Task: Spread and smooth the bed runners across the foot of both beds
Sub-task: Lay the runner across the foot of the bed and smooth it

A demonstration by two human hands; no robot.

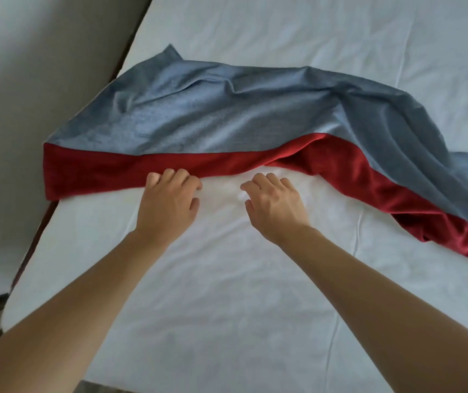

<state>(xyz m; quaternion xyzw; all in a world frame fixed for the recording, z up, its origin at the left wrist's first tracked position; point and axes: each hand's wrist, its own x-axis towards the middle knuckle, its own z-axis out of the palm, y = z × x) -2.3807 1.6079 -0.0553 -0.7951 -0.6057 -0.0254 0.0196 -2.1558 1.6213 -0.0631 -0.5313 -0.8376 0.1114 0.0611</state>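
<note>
White bed (227,279) bears rumpled runner (198,120), left hand (167,202) gripping its red edge.

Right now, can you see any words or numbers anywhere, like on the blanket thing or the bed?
None: no words, labels, brands, numbers or signs show.
The bed runner, grey-blue with a red band, is plain cloth.
The white sheet is blank too.

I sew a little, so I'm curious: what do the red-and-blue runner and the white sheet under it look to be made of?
The bed runner looks like soft woven cloth: its blue-grey face is matte and heathered, while the red band has a velvety sheen, though I can't be sure. The white sheet looks like plain matte cotton-type fabric with fine creases.
</note>
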